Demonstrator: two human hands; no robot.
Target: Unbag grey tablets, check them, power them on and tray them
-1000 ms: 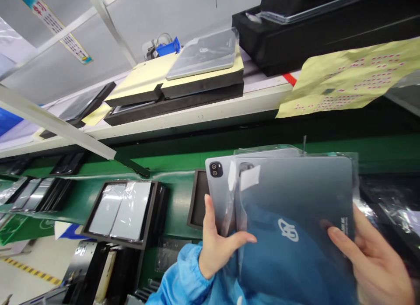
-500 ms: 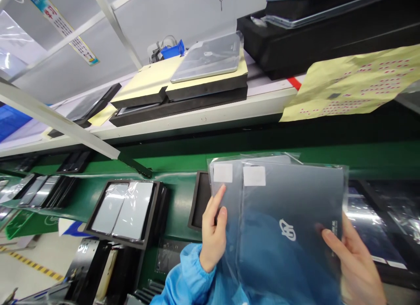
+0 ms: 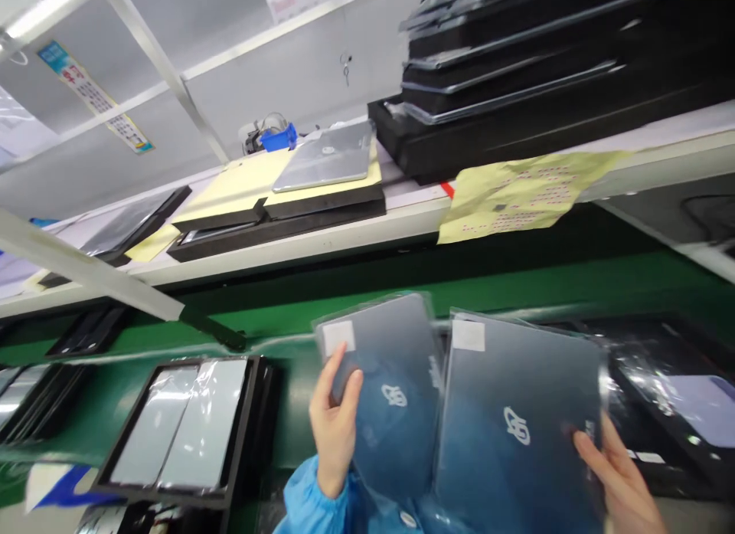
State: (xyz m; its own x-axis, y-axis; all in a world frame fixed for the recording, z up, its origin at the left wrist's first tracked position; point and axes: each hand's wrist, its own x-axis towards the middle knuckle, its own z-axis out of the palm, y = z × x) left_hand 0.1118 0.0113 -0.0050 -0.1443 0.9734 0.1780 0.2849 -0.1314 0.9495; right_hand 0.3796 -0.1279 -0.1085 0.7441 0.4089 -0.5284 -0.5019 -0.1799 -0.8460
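Between thumb and fingers, my left hand (image 3: 336, 419) grips a dark blue-grey tablet back panel (image 3: 396, 442) in clear plastic, with a white label in its upper left corner and a pale logo. A second bagged panel (image 3: 517, 373) of the same look is in my right hand (image 3: 617, 473), held at its right edge with the thumb on the front. The two panels stand side by side, their inner edges nearly touching. Whether these are whole tablets or only back covers, I cannot tell.
At left on the green bench, a black tray (image 3: 244, 442) holds two light panels (image 3: 200, 427). Dark trays (image 3: 648, 427) with bagged items lie at right. Above runs a shelf (image 3: 344, 243) with a tall black foam stack (image 3: 517, 120), a bagged tablet (image 3: 330, 158) and a hanging yellow sheet (image 3: 517, 197).
The two overlapping panels have been drawn apart, the left one moving left with my left hand. My view has shifted up and to the right.
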